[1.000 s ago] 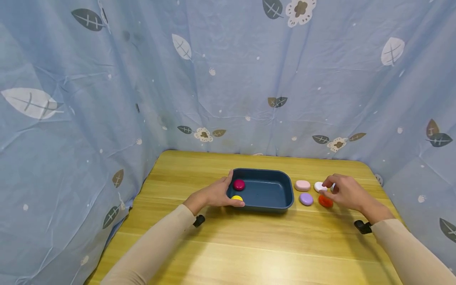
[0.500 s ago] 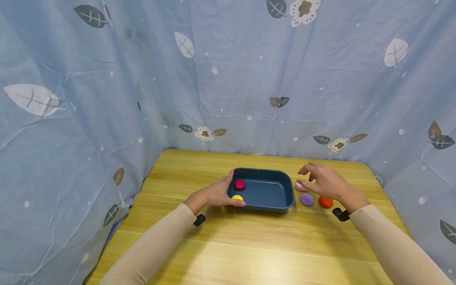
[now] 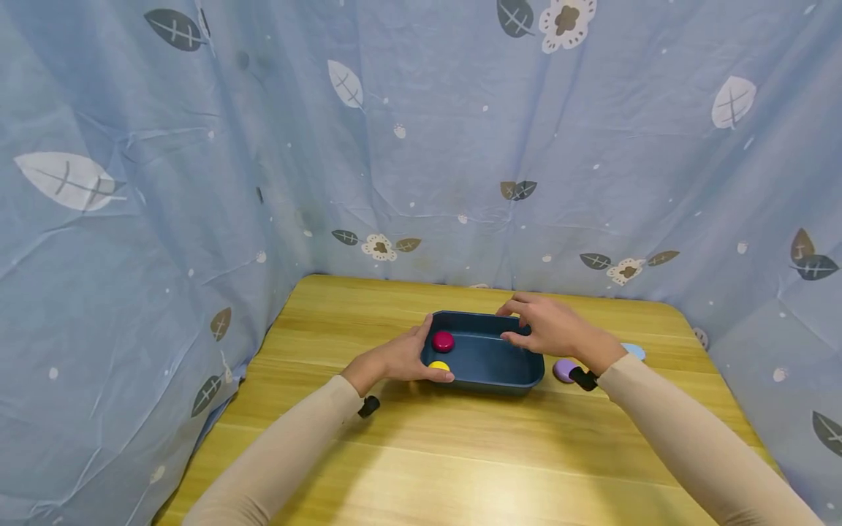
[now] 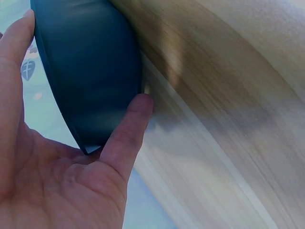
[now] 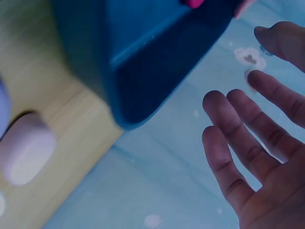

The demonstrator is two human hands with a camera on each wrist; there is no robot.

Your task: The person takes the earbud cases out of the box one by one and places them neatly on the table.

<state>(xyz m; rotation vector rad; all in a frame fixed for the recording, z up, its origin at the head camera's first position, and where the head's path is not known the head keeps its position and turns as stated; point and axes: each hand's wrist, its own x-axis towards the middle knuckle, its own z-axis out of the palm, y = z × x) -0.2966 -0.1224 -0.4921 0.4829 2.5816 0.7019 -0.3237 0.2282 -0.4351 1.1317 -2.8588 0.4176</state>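
Note:
My left hand (image 3: 395, 358) holds the left end of a dark blue rectangular tray (image 3: 490, 361). In the left wrist view its thumb lies along one side of the tray wall (image 4: 90, 71) and a finger touches the opposite side. Inside the tray at the left are a round magenta piece (image 3: 444, 341) and a yellow piece (image 3: 438, 367), the latter partly behind my thumb. Over the tray's right end is my right hand (image 3: 555, 329), fingers loosely bent; the right wrist view shows nothing between them.
Right of the tray lie a smooth purple piece (image 3: 564, 370) and a pale blue one (image 3: 634, 351). A pale pink oval piece (image 5: 28, 149) shows in the right wrist view. Light blue patterned curtain (image 3: 454, 146) surrounds the wooden table (image 3: 427, 453).
My right hand has moved left, from above the pieces at the right to over the tray. The pale blue piece has come into sight. My left hand stays on the tray.

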